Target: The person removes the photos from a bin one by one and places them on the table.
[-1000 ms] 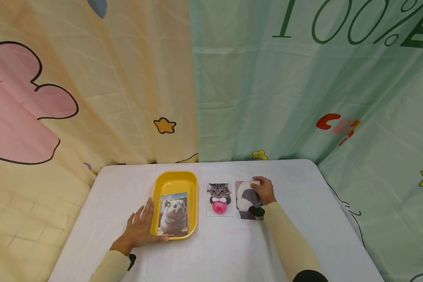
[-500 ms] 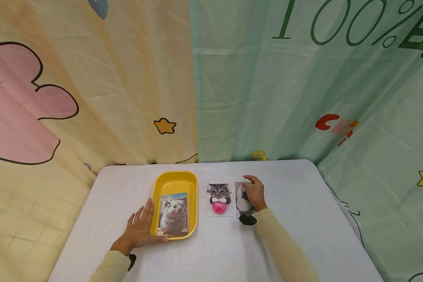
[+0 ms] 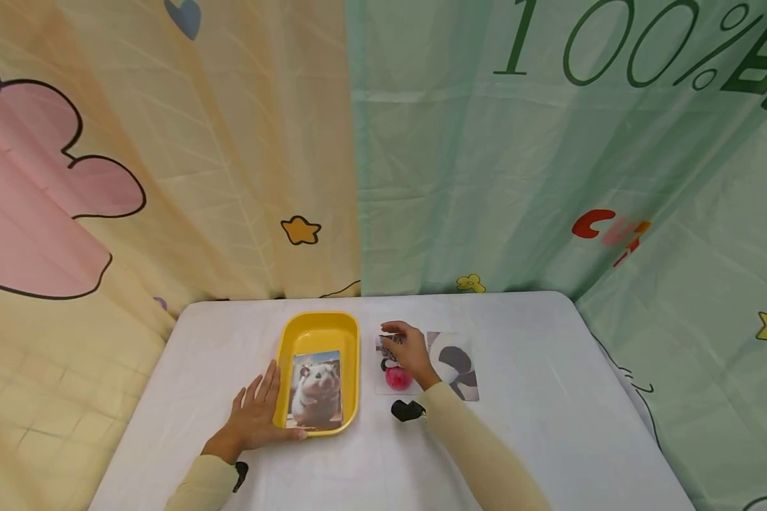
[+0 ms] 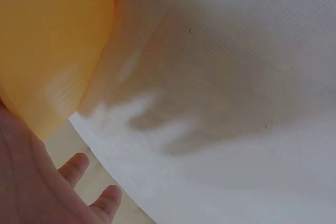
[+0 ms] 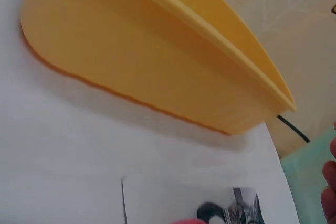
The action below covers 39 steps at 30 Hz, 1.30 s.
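Play had swung leftward: the person's right hand [image 3: 409,351], over the grey-and-white rectangular picture card [image 3: 454,362] a second earlier, was now above the rectangular cat-and-pink-ball picture card [image 3: 398,378], leaving the first uncovered. Thumb and forefinger stood bent with a gap between, no card visible in them; whether they touched the cat card, I couldn't tell. And the left hand [image 3: 256,419]? Unmoved, fingers straight along the side of the yellow, round-cornered plastic tray [image 3: 319,330], thumb at its near rim, seemingly steadying it. Inside lay the rectangular hamster picture card [image 3: 316,390]; the other two sat side by side on the white cloth-covered table [image 3: 518,426], right of the tray. The step looked like a return toward that tray, and the next move probably called for a clean pinch on the hamster card's edge.
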Available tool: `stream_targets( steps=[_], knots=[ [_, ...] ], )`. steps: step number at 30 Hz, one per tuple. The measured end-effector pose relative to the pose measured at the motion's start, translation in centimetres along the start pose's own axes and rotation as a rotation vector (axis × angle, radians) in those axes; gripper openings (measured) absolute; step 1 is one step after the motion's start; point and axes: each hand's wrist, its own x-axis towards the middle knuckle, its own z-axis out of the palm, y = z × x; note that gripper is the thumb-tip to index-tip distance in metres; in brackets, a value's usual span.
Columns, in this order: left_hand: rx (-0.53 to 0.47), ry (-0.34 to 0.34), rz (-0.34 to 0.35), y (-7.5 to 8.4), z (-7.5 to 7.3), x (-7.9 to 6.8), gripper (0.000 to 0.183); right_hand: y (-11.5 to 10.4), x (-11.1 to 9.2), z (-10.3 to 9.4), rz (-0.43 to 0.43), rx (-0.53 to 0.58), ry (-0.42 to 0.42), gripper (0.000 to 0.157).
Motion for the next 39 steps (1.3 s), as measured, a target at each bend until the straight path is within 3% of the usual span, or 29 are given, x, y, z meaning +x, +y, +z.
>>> stream_targets(
  steps=[4,12,18,24,31,39],
  knots=[
    [-0.001,-0.003,-0.003,0.0,0.0,0.0,0.138,-1.1,-0.1,1.9,0.007,0.0,-0.051,0.027],
    [-0.002,-0.001,-0.01,-0.4,0.3,0.2,0.14,-2.5,-0.7,5.3,-0.091,0.042,-0.126,0.026],
    [0.007,0.011,-0.003,-0.4,0.4,0.1,0.138,-3.6,-0.9,7.2,-0.103,0.046,-0.18,0.025],
    [0.015,0.027,0.01,-0.4,0.4,0.0,0.136,-4.4,-0.8,9.3,-0.079,0.019,-0.248,0.027],
    [0.016,0.035,0.014,-0.3,0.4,-0.1,0.136,-4.6,-1.0,11.2,0.009,-0.032,-0.324,0.029],
    [0.019,0.038,0.018,-0.2,0.2,-0.2,0.135,-3.7,-1.1,12.6,0.058,-0.09,-0.282,0.028]
  ],
)
